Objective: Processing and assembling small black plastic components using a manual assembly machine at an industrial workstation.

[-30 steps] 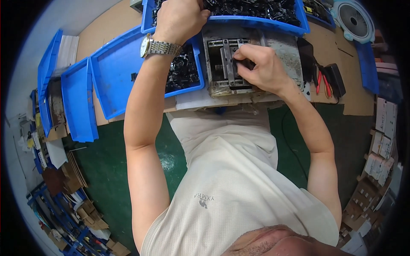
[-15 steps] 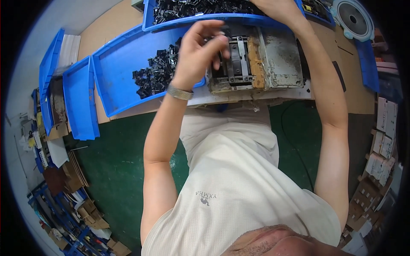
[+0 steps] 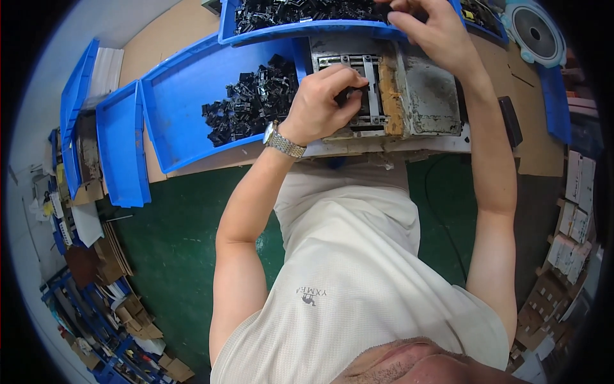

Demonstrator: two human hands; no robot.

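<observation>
My left hand (image 3: 325, 105) is closed in a pinch over the metal fixture (image 3: 374, 93), its fingertips at the fixture's rails. Something dark shows between thumb and forefinger, but the fingers hide its shape. My right hand (image 3: 438, 35) is at the right end of the far blue tray (image 3: 313, 30), its thumb and forefinger closed on a small black part (image 3: 387, 10). That tray holds many small black parts (image 3: 300, 11) with metal pins. A similar pile of black parts (image 3: 252, 99) lies in the wide blue tray (image 3: 176, 102) left of the fixture.
A worn grey metal block (image 3: 432, 96) adjoins the fixture on the right. Further right are a dark flat object (image 3: 510, 118) and a round fan (image 3: 534, 32). Another blue tray (image 3: 121, 147) stands at the table's left edge. A cable (image 3: 441, 224) runs over the green floor.
My left hand has moved right and down over the fixture, its fingers closing. My right hand has drawn back a little from the far tray, bringing a black part into view.
</observation>
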